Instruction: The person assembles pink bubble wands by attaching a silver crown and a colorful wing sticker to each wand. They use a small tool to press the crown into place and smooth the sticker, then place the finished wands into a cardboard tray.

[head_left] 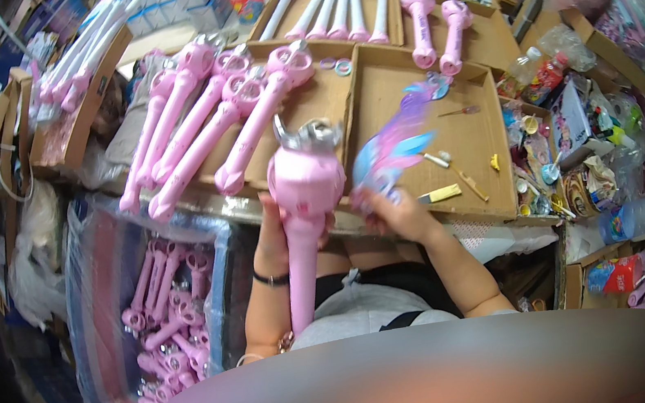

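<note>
Holding the pink toy wand [302, 204] upright above the counter [446, 143] edge, the left hand [271, 237] is closed around its handle. A pastel wing piece [390, 155] is pinched in the right hand [394, 212] fingers just beside the wand's head; it is best aligned squarely before pressing. Finished pink wands [205, 127] lie beyond.

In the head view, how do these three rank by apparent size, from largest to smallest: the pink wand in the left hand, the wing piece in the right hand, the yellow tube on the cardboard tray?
1. Pink wand, largest, though it is nearest the camera.
2. Wing piece.
3. Yellow tube, clearly smallest.
</note>
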{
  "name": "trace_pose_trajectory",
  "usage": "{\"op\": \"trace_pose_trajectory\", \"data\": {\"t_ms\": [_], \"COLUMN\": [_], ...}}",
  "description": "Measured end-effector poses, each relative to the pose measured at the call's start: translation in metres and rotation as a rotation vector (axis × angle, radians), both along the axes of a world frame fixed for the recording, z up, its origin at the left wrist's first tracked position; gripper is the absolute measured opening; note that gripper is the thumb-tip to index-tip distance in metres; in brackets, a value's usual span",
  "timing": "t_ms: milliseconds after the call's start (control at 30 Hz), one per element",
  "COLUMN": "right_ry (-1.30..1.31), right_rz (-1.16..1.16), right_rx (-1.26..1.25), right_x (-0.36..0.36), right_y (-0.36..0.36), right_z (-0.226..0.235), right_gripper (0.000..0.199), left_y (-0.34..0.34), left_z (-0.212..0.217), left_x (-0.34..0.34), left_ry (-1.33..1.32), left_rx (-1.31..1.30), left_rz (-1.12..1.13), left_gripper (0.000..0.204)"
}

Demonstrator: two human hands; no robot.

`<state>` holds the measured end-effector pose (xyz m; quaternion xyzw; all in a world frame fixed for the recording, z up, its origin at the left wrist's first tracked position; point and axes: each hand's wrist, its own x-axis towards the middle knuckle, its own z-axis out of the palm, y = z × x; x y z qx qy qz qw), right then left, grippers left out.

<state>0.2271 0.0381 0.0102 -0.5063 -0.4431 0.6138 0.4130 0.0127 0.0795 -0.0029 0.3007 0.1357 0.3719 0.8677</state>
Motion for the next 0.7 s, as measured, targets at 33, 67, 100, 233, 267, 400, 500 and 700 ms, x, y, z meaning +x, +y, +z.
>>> {"op": "trace_pose_trajectory", "data": {"t_ms": [33,67,100,233,267,400,500,700], "right_ry": [0.03,0.079,0.102,-0.044,-0.17,-0.517,-0.544,-0.172], "right_rz": [-0.085,-0.105,-0.171,-0.207,-0.203,-0.388,-0.465,-0.467], "right_rx": [0.104,0.195,0.245,0.569,0.684,0.969,0.868,0.558], "right_x": [-0.001,-0.008,-0.013,-0.04,-0.045,-0.058,-0.06,-0.072], "right_y": [-0.001,-0.004,-0.006,-0.012,-0.011,-0.001,0.002,-0.011], "right_z": [0.002,0.004,0.007,0.019,0.021,0.02,0.011,-0.007], "right_gripper": [0.034,0.033,0.032,0.017,0.013,0.006,0.006,0.01], "left_y": [0.003,0.008,0.012,0.011,0.008,-0.001,-0.002,-0.018], "left_z": [0.0,0.001,0.001,0.002,0.003,0.012,0.021,0.027], "left_x": [0.002,0.002,0.002,0.004,0.005,0.012,0.02,0.028], "left_ry": [-0.018,-0.029,-0.083,0.008,0.048,0.295,0.541,0.546], "left_rx": [-0.1,-0.06,-0.053,-0.05,-0.052,0.161,0.538,0.581], "left_rz": [0.145,0.146,0.147,0.138,0.145,0.397,0.702,0.689], "left_gripper": [0.101,0.1,0.099,0.093,0.09,0.082,0.082,0.087]}}
